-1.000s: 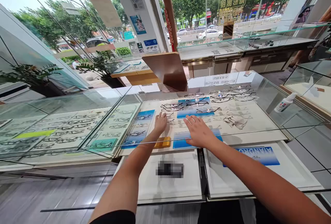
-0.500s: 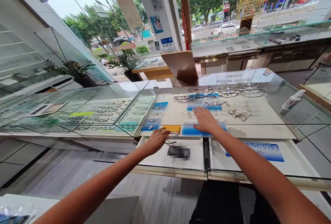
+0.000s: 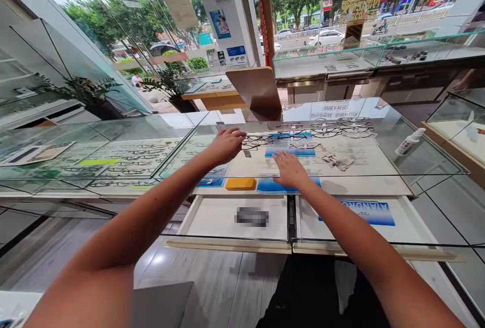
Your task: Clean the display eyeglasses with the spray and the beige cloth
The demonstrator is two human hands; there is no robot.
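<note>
My left hand [image 3: 229,145] is over the glass counter top at the left end of the rows of eyeglasses. Its fingers are closed at the end of a thin dark-framed pair of eyeglasses [image 3: 250,144], which overlaps another dark pair beside it. Partly hidden by the hand, the grip itself is hard to see. My right hand [image 3: 291,169] rests on the glass with fingers stretched out, holding nothing. Just beyond it lies a single pair of glasses [image 3: 305,146]. More pairs [image 3: 325,129] stand in rows behind and to the right.
A crumpled grey cloth [image 3: 338,161] lies right of my right hand, and a white bottle [image 3: 410,142] stands farther right. A yellow case [image 3: 240,184] shows under the glass. Two drawers [image 3: 206,217] are pulled out below. A brown-backed mirror [image 3: 257,90] stands at the far edge.
My left hand has moved from above the open drawer, forward across the counter to the left end of the glasses rows, carrying a pair. My right hand stays on the glass. The view has shifted slightly.
</note>
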